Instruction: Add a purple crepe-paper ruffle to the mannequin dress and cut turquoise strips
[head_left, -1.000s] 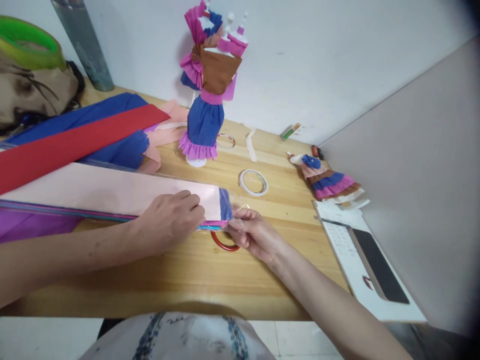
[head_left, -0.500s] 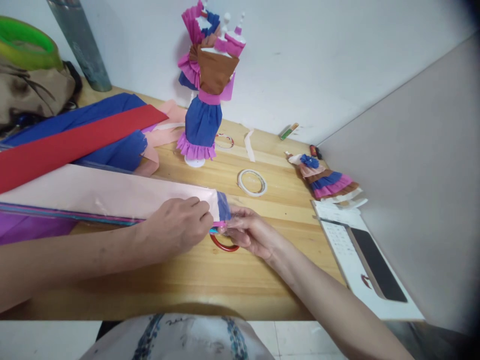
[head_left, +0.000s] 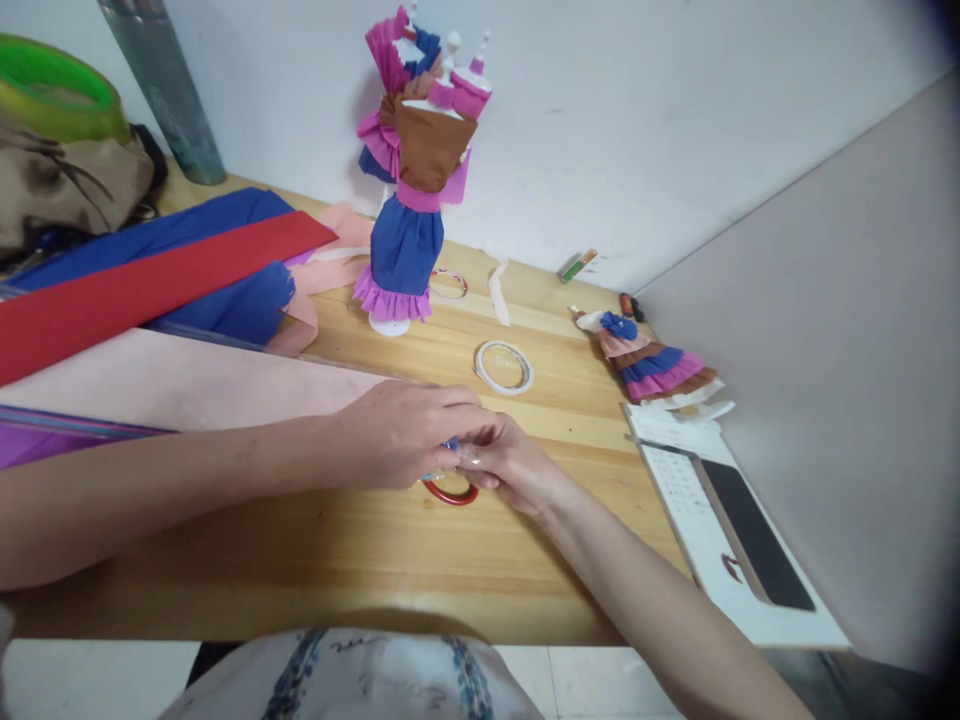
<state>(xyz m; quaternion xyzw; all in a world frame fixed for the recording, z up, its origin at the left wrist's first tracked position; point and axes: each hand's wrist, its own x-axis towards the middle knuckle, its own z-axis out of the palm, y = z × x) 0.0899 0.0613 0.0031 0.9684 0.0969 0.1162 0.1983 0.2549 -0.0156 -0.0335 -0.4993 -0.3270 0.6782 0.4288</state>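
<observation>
A long clear plastic bag of folded crepe paper (head_left: 225, 383), pale pink on top with blue and purple layers at its edge, lies across the left of the table. My left hand (head_left: 405, 430) is closed over the bag's right end, its fingertips meeting my right hand. My right hand (head_left: 510, 458) pinches the clear plastic at that end between thumb and fingers. Both hands hide most of the bag's end; a bit of blue shows between them. Just below the fingers, a red ring (head_left: 454, 497) lies on the wood, partly covered.
A doll-sized dress form (head_left: 409, 240) in brown, blue and pink paper stands behind. A tape roll (head_left: 504, 367), a paper-dressed figure (head_left: 649, 355) and a white board (head_left: 720, 540) lie rightward. Red paper (head_left: 165, 280), blue paper (head_left: 232, 215) and a bottle (head_left: 169, 100) are left.
My left hand has slid right and over the bag's end, now touching my right hand and covering the blue corner. My right hand has stayed nearly in place.
</observation>
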